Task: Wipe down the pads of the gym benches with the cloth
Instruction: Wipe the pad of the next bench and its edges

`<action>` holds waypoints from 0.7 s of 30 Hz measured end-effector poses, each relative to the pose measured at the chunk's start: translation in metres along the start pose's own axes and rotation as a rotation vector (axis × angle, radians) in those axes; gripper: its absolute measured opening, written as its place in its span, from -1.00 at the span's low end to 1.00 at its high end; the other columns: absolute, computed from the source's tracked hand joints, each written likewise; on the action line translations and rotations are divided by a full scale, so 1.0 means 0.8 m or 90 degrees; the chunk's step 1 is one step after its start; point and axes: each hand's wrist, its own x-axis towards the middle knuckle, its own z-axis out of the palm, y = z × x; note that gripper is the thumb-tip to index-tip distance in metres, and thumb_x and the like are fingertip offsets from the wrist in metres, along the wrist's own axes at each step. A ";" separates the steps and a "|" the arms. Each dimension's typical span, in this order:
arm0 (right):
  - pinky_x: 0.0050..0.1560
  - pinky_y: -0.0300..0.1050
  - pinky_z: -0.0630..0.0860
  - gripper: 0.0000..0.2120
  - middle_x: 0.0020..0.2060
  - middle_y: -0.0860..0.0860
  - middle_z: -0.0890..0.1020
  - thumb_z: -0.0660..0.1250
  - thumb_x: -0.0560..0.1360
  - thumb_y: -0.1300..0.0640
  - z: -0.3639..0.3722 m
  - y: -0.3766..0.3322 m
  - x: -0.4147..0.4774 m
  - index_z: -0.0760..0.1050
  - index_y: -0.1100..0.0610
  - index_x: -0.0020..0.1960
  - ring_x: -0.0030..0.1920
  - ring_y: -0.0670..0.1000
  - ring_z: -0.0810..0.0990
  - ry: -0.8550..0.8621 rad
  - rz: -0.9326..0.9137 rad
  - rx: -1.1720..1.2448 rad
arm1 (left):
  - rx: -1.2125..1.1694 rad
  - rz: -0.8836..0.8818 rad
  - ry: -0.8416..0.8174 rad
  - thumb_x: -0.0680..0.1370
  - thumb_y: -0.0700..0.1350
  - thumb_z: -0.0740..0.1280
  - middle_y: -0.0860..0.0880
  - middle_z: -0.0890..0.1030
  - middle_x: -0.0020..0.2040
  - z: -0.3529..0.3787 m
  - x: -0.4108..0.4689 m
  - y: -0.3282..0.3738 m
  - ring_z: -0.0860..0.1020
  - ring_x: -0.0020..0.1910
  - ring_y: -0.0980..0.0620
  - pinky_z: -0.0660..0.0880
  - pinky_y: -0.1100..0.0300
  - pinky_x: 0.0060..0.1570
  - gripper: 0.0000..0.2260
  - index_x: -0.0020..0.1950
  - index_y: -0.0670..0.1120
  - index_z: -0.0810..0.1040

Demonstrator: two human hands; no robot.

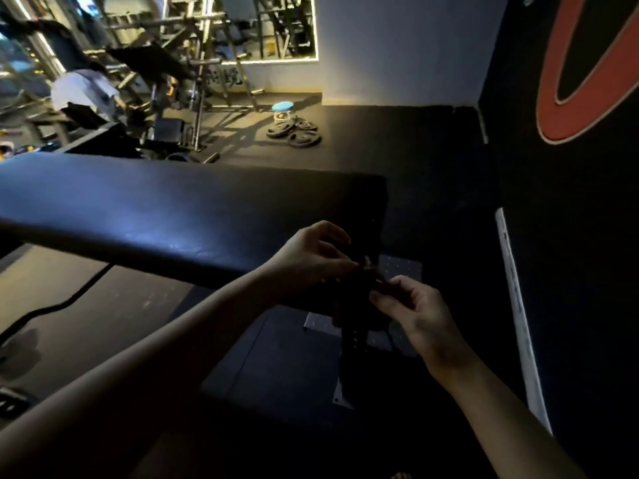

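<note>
A long black bench pad (166, 209) runs from the left edge toward the middle of the head view, its near end by my hands. A dark cloth (356, 299) hangs just below that end, hard to make out in the dim light. My left hand (311, 261) pinches the cloth's upper edge beside the pad's corner. My right hand (411, 305) pinches the same cloth from the right, thumb and fingertips curled on it. Both hands are a little apart with the cloth between them.
Below my hands stand the bench's metal base plate (401, 267) and a dark floor mat (276, 368). Weight plates (297, 131) and a blue-topped stool (283, 108) lie on the floor behind. Racks and another person (83, 88) are far left. A black wall (570, 236) is close on the right.
</note>
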 end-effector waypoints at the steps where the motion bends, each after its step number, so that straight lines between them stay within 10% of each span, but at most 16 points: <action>1: -0.19 -0.26 0.61 -0.81 -0.12 0.07 0.74 0.50 0.49 -0.06 -0.009 0.007 -0.004 0.66 0.05 -0.03 -0.09 0.03 0.74 0.039 0.015 0.026 | 0.033 0.027 0.061 0.48 -0.14 0.56 -0.03 0.74 -0.06 0.002 0.009 -0.005 0.71 -0.15 0.07 0.59 0.22 -0.22 -0.71 0.12 0.03 0.58; 8: -0.30 -0.23 0.46 -0.87 -0.22 0.00 0.65 0.48 0.52 0.02 -0.027 0.051 0.031 0.57 0.03 -0.11 -0.19 0.03 0.63 0.458 0.055 -0.066 | 0.432 0.246 0.433 0.59 -0.02 0.34 -0.01 0.58 0.14 0.002 0.020 -0.083 0.52 0.14 0.00 0.42 0.14 0.11 -0.80 0.16 -0.06 0.58; 13: -0.41 -0.40 0.42 -0.89 -0.21 -0.09 0.59 0.42 0.58 0.06 0.045 0.054 0.049 0.52 0.05 0.03 -0.26 -0.16 0.57 0.391 -0.013 -0.223 | 0.503 0.224 0.385 0.63 0.07 0.21 -0.08 0.52 0.35 0.022 0.026 -0.094 0.45 0.35 -0.09 0.34 -0.07 0.41 -0.65 0.26 -0.11 0.58; 21: -0.44 -0.38 0.45 -0.92 -0.31 -0.09 0.60 0.43 0.56 0.04 0.043 0.065 0.050 0.53 -0.02 -0.02 -0.30 -0.19 0.60 0.365 -0.006 -0.218 | 0.493 0.271 0.448 0.62 -0.07 0.24 -0.04 0.61 0.23 0.031 0.026 -0.107 0.52 0.21 -0.04 0.46 0.02 0.24 -0.77 0.17 -0.12 0.61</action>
